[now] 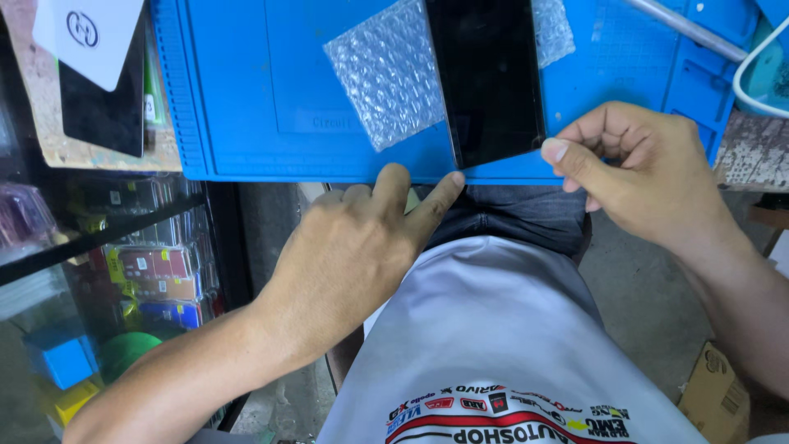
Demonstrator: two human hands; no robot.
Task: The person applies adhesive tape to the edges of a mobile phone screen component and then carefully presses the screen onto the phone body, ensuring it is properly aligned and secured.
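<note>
I see the black phone screen [487, 78] flat on bubble wrap [393, 70], blue mat [238, 90], desk near edge | left hand [349, 255]: forefinger touching its near-left corner, holding nothing | right hand [637, 168]: thumb at its near-right corner, fingers curled, no grasp.

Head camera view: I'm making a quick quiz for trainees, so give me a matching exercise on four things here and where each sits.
Things:
1. black screen panel
2. bubble wrap
3. left hand
4. right hand

Places:
A. fingertip at the panel's near left corner
B. thumb at the panel's near right corner
C. lying on the bubble wrap
D. spread on the blue mat

Pairs: 1-C, 2-D, 3-A, 4-B
</note>
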